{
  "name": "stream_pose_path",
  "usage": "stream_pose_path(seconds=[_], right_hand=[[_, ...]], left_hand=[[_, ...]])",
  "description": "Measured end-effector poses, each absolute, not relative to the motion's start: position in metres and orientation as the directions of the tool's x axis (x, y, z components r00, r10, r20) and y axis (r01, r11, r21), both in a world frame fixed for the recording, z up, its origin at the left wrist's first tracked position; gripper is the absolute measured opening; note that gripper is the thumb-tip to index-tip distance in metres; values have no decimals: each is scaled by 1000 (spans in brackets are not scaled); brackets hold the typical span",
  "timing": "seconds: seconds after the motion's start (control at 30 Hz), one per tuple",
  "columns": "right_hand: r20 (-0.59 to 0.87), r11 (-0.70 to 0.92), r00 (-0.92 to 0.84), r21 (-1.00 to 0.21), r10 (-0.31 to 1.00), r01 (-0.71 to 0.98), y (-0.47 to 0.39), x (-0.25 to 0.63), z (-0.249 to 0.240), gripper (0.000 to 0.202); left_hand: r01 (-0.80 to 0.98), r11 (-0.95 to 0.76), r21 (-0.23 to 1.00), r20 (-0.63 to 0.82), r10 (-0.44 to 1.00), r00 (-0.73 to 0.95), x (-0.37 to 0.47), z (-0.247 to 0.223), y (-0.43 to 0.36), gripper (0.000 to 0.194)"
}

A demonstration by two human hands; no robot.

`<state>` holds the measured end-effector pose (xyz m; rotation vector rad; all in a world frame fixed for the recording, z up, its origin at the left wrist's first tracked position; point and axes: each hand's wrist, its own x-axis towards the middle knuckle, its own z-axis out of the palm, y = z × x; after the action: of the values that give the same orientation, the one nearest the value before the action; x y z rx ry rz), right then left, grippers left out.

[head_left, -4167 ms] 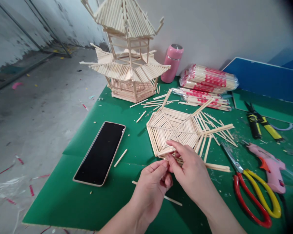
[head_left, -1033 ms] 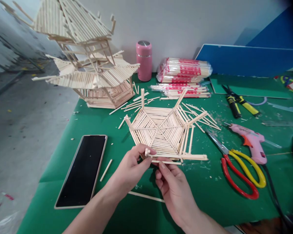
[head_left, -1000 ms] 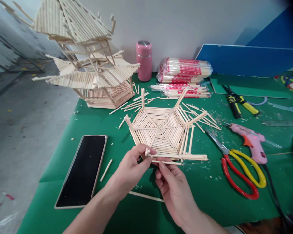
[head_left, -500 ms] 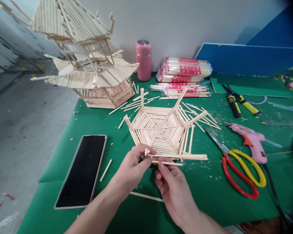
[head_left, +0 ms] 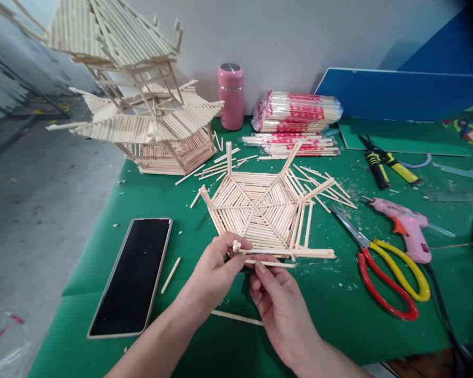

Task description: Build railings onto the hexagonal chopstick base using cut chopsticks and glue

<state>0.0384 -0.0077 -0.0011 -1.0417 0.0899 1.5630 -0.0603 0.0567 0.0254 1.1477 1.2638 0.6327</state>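
A hexagonal frame of thin wooden sticks [head_left: 256,202] lies on the green table, with posts standing out at its corners. At its near left corner, my left hand [head_left: 208,273] is closed around a corner post, whose stick ends [head_left: 237,245] poke up past the fingers. My right hand [head_left: 279,304] pinches a short wooden stick [head_left: 271,263] just in front of the frame's near edge, roughly parallel to it. The stick's left end reaches my left fingertips; whether they grip it too is hidden. Beneath my hands lies another loose stick [head_left: 236,317].
A phone [head_left: 132,278] lies at left, beside a short stick [head_left: 171,275]. Scissors [head_left: 382,262], a pink glue gun [head_left: 405,226] and pliers [head_left: 388,163] lie at right. Behind stand a stick pagoda [head_left: 153,115], a pink flask [head_left: 231,97] and wrapped stick bundles [head_left: 295,113].
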Motion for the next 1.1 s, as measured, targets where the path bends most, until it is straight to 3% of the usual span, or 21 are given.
stream_pose_path(seconds=[0.43,0.57,0.8,1.1], right_hand=[[-662,-295,91,-447,744,-844,-6,38,0,17],[-660,-296,89,-448,746,-843,-5,38,0,18],[-659,-306,93,-463,747,-832,-5,39,2,16],[-658,-308,97,-471,747,-826,-5,39,1,17]], left_hand=[[242,359,901,-418,868,267,-61,24,57,11],[290,229,929,-327,875,358,-69,26,58,13],[412,-206,888,12,904,427,-80,17,57,17],[421,-266,867,-5,841,541,-85,15,64,9]])
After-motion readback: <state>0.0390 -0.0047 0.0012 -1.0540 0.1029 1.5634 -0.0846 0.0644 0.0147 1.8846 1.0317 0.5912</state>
